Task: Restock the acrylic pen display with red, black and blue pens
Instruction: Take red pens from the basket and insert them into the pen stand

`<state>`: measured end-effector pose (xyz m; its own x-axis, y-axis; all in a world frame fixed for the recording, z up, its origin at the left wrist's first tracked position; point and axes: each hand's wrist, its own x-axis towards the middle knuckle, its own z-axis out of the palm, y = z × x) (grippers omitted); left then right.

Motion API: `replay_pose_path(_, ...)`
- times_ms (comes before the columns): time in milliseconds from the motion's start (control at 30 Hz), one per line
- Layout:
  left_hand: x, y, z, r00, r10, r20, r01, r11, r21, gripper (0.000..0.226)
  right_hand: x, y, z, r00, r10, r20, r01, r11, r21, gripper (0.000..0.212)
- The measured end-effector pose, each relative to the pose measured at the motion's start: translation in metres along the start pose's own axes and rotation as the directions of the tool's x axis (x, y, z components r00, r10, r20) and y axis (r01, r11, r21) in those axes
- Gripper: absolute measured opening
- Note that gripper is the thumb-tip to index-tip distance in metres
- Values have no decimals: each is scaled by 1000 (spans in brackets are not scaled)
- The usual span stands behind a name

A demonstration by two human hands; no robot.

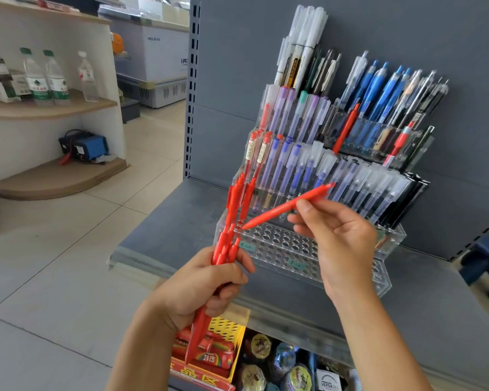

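Over the grey shelf (164, 230), the left hand (201, 289) grips a bundle of red pens (226, 244), fingers curled tight around it. Right hand (336, 235) pinches a single red pen (283, 206) between thumb and fingertips, its tip touching the acrylic pen display (288, 249) at the front row's empty holes.

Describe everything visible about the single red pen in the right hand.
The red pen is a slim, all-red, plastic-looking pen, slightly motion-blurred. The right hand pinches it near mid-barrel between thumb and fingers. It lies tilted, its pointed tip aimed down-left at the holes of the display, its other end up-right across the racked pens. Whether the tip touches a hole is unclear.
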<state>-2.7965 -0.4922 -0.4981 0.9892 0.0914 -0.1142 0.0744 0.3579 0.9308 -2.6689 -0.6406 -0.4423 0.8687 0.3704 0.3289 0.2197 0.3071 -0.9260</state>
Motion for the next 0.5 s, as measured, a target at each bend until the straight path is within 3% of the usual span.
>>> replay_pose_path(100, 0, 0, -2, 1000, 4, -20, -4, 1000, 0, 14, 10, 1, 13, 997, -80, 12, 81, 994, -75, 8)
replay_pose_path(267, -2, 2, -2, 1000, 0, -30, 1, 1000, 28, 10, 24, 7, 26, 990, -125, 62, 137, 950, -280, 9)
replay_pose_path(500, -6, 4, -7, 998, 11, -69, -10, 1000, 16, 12, 30, 9, 35, 984, -86, 158, 153, 863, -481, 12)
